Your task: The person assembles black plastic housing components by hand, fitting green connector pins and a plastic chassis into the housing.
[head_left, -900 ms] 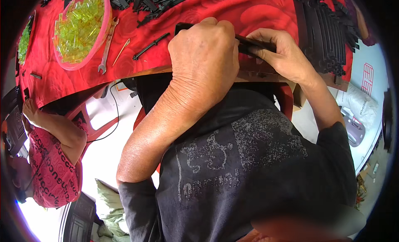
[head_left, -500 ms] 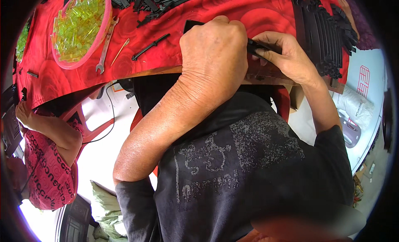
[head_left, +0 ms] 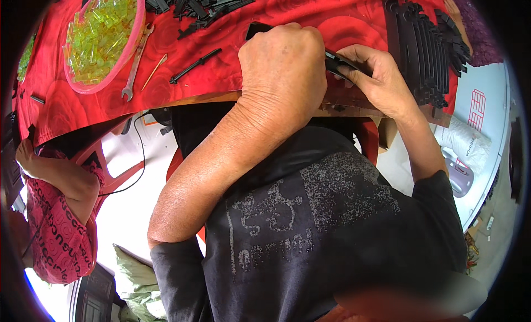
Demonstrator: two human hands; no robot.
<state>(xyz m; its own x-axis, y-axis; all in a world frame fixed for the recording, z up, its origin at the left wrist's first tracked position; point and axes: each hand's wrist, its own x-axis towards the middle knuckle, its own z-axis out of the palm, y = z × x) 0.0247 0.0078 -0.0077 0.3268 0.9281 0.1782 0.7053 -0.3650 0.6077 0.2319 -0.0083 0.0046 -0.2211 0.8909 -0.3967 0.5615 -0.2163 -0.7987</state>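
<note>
A long black plastic strip [head_left: 334, 60] lies across both my hands near the table's front edge. My left hand [head_left: 283, 70] is closed over it, knuckles up; a black end [head_left: 258, 29] pokes out past its far left side. Whether that end belongs to the same strip I cannot tell. To the right, my right hand [head_left: 371, 73] pinches the strip between thumb and fingers. The back of my left hand hides most of what it grips. Left of it, a thin black rod [head_left: 195, 66] rests on the red tablecloth [head_left: 221, 81].
A pink-rimmed basket [head_left: 133, 53] holds yellow-green clear plastic pieces, beside a wrench [head_left: 136, 65] and a thin wooden stick [head_left: 155, 72]. Loose black parts [head_left: 204, 9] are heaped at the back. Long black strips [head_left: 423, 56] lie in a row at right. Another person's arm [head_left: 55, 170] is at far left.
The whole view has shifted slightly. Both my hands keep their hold on the black strip, with the right hand's fingers barely changed.
</note>
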